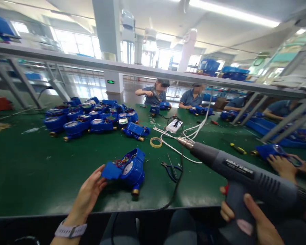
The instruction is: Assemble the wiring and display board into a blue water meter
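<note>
My left hand (90, 189) pinches the edge of a blue cover (111, 170), held tilted beside an opened blue water meter (134, 170). Coloured wires (124, 161) run between the cover and the meter's open housing, next to its round dial. The meter rests on the green bench, its brass-ended pipe toward me. In my right hand (264, 224) is a dark grey heat gun (219, 160), gripped by its handle, with a finger near the red trigger. Its metal nozzle points up and left, above the bench and away from the meter.
Many blue meters (97, 117) crowd the back left of the bench (53, 180). Yellow tape (156, 142), pliers (172, 172), a white power strip (174, 126) and loose cables lie mid-bench. A co-worker's hands (282, 166) hold a meter at right. Others sit opposite, beneath a shelf (142, 69).
</note>
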